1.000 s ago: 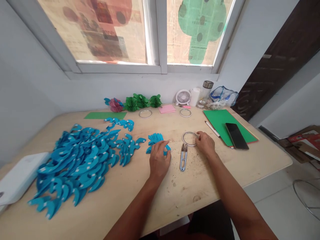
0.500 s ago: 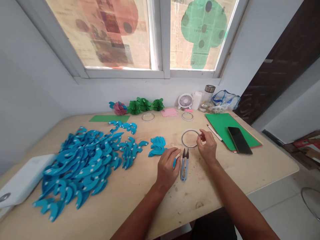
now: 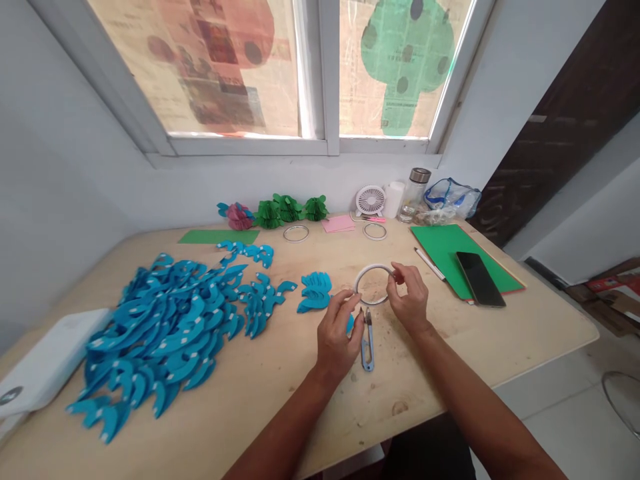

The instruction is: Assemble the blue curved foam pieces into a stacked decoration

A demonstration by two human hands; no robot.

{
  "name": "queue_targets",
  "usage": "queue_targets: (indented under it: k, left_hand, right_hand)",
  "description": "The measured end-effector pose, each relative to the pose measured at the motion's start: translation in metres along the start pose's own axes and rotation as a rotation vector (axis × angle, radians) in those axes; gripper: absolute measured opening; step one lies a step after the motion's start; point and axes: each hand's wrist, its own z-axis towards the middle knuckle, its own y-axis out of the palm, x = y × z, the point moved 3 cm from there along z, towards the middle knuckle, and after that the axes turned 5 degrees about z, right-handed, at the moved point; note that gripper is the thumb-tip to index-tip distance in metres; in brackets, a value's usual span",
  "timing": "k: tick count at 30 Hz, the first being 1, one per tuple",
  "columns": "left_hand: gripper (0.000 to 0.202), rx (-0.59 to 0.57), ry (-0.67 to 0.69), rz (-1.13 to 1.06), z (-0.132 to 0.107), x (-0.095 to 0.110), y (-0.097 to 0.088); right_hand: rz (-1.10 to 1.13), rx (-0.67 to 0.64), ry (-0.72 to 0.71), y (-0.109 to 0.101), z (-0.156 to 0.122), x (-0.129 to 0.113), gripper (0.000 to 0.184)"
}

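My right hand (image 3: pixel 409 297) pinches the right edge of a thin roll of tape (image 3: pixel 371 268), a narrow ring tilted up off the table. At the ring's left edge are the fingertips of my left hand (image 3: pixel 340 333); its thumb and forefinger are apart, and whether they touch the tape I cannot tell. Below the ring lie thread snips (image 3: pixel 368 350), blades pointing away from me. A small blue paper piece (image 3: pixel 350 325) shows partly behind my left hand. Left of it sits a little stack of folded blue paper pieces (image 3: pixel 315 291).
A large heap of blue paper pieces with white patches (image 3: pixel 175 327) covers the left. Two more rings (image 3: pixel 297 234) (image 3: pixel 375 231), green paper flowers (image 3: pixel 287 210), a small fan (image 3: pixel 371 201) and a bottle (image 3: pixel 414 197) stand behind. Right lie a pen (image 3: pixel 429 264), green sheets (image 3: pixel 440 240) and a phone (image 3: pixel 480 279).
My right hand has lifted and tilted the tape roll, bringing it slightly left and nearer. My left fingertips have come up to its left edge. The snips have shifted slightly toward me.
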Motion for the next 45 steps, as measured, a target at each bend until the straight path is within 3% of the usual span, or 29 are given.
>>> queue_targets:
  k: [6, 8, 11, 15, 19, 23, 29, 45]
  left_hand:
    - [0.041, 0.000, -0.352, -0.267, -0.004, -0.013, 0.002]
    - [0.040, -0.009, -0.408, -0.344, -0.005, -0.018, 0.003]
    - [0.037, 0.047, -0.441, -0.405, -0.004, -0.023, 0.002]
    - [0.038, 0.143, -0.531, -0.513, 0.000, -0.026, 0.000]
    - [0.042, 0.204, -0.632, -0.621, 0.005, -0.027, -0.001]
    - [0.042, 0.206, -0.669, -0.696, 0.007, -0.030, 0.001]
    - [0.035, 0.204, -0.569, -0.597, 0.005, -0.026, -0.001]
    - [0.027, 0.197, -0.121, 0.067, 0.007, -0.018, -0.015]
  right_hand:
    - [0.173, -0.042, -0.020, 0.001, -0.004, -0.016, 0.032]
    - [0.292, -0.087, 0.068, 0.004, -0.005, -0.016, 0.030]
    - [0.581, -0.191, 0.319, 0.014, -0.007, -0.006, 0.022]
    - [0.975, -0.432, 0.632, 0.028, -0.013, 0.004, 0.024]
    - [1.204, -0.640, 0.702, 0.032, -0.017, 0.002, 0.028]
    - [1.287, -0.748, 0.701, 0.031, -0.020, -0.003, 0.028]
    - [1.340, -0.787, 0.693, 0.030, -0.022, -0.006, 0.028]
    - [1.332, -0.774, 0.750, 0.027, -0.017, -0.010, 0.037]
